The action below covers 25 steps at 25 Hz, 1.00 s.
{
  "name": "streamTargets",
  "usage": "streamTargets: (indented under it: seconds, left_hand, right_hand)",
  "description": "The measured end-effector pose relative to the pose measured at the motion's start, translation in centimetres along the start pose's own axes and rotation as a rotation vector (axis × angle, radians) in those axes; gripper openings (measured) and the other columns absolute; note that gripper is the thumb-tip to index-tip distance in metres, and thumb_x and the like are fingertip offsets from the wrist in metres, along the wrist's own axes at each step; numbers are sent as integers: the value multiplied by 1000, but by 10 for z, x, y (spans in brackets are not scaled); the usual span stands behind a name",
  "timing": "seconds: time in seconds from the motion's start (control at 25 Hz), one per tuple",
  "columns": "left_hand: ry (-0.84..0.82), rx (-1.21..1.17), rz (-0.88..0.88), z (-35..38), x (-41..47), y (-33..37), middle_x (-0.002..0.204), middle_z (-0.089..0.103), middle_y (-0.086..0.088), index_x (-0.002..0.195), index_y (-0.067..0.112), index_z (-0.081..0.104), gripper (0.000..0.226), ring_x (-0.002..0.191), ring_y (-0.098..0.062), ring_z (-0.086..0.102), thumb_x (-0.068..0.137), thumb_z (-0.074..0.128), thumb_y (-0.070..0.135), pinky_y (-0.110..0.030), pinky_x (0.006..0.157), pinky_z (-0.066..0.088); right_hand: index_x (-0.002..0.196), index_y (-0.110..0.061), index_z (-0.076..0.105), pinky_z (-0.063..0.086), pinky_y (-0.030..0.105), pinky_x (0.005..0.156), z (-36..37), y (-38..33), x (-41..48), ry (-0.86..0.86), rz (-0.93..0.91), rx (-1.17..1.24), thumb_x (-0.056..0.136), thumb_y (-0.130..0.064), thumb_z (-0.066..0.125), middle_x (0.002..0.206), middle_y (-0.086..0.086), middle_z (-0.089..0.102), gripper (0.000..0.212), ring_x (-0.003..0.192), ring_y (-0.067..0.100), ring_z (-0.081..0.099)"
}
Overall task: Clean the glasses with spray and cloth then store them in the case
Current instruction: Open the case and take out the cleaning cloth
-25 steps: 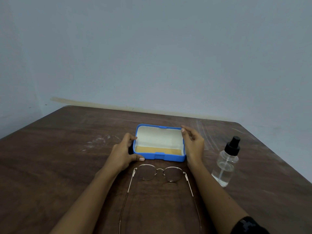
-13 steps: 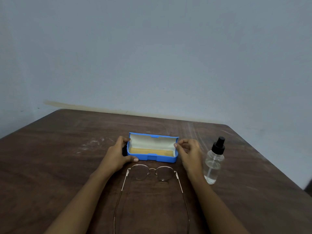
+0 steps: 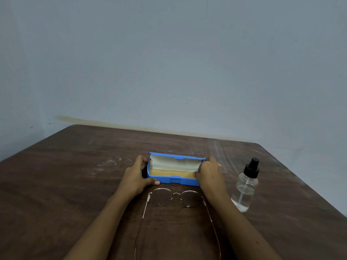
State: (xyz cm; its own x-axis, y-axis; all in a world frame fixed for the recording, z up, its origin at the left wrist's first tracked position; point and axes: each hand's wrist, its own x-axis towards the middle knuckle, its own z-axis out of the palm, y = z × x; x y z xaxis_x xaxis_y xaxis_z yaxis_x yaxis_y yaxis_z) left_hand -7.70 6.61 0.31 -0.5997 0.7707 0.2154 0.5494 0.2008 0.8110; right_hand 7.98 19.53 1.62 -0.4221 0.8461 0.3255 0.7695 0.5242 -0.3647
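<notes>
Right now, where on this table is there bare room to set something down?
Widest: the table left of the left grip. The far strip between the case and the wall. Crowded: the middle, where that and the right grip hold the case ends, glasses just this side of it, spray bottle to the right.

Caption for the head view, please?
Left hand and right hand grip the open case; glasses, spray bottle nearby.

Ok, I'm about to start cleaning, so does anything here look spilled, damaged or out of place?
Nothing stands out. The spray bottle stands upright, the glasses lie unfolded and look intact, and the open case sits flat, held by the left hand and right hand. Only whitish scuffs mark the table.
</notes>
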Motion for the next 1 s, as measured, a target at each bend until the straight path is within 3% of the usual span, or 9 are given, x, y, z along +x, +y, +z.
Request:
streamTargets:
  seconds: [0.2, 0.32, 0.52, 0.64, 0.8, 0.88, 1.0]
  left_hand:
    - [-4, 3, -6, 0, 0, 0, 135, 51, -8, 118, 16, 43, 68, 125, -23, 46, 61, 81, 14, -30, 94, 39]
    - [-17, 7, -8, 0, 1, -1, 136, 50, -8, 118, 16, 43, 68, 124, -24, 46, 61, 81, 15, -31, 94, 40]
    - [-26, -20, -10, 0, 2, -1, 138, 46, -7, 121, 15, 41, 72, 124, -23, 45, 61, 81, 14, -29, 94, 38]
    - [-40, -15, -10, 1, 2, -1, 140, 44, -8, 126, 16, 38, 76, 125, -24, 44, 62, 81, 14, -32, 97, 39]
    - [-42, -15, 10, 0, 2, -2, 140, 44, -7, 127, 19, 38, 78, 124, -24, 45, 63, 80, 14, -32, 96, 38]
    - [-47, -7, 34, 0, 2, -2, 138, 47, -6, 126, 23, 40, 73, 119, -22, 47, 64, 79, 15, -29, 91, 38]
    - [-50, 59, 75, 0, 2, -1, 129, 52, -5, 119, 25, 50, 60, 104, -14, 47, 66, 77, 17, -25, 82, 36]
  right_hand:
    - [93, 2, 63, 43, 29, 79, 1, 0, 0, 4, 10, 10, 90, -9, 53, 118, 11, 49, 15, 105, 25, 49]
    - [87, -3, 66, 48, 34, 83, -2, 2, -5, 51, 2, 92, 87, -11, 55, 113, 9, 52, 14, 103, 24, 51]
    - [86, -18, 68, 28, 39, 98, -16, 0, -19, 111, 61, 154, 85, -25, 59, 108, 4, 51, 11, 113, 24, 39]
    - [71, -24, 60, 32, 41, 97, -20, -2, -22, 80, 16, 334, 83, -25, 61, 95, -2, 61, 12, 105, 21, 50]
    - [64, -33, 50, 42, 47, 96, -21, -4, -26, 13, -22, 537, 81, -20, 63, 71, -18, 59, 25, 85, 10, 59]
    - [68, -33, 48, 47, 35, 83, -20, -3, -26, 2, -45, 616, 81, -12, 62, 67, -15, 60, 28, 76, 9, 60]
    - [73, -35, 49, 42, 10, 63, -23, -1, -24, 6, -145, 670, 81, 1, 61, 63, -11, 60, 38, 63, -1, 58]
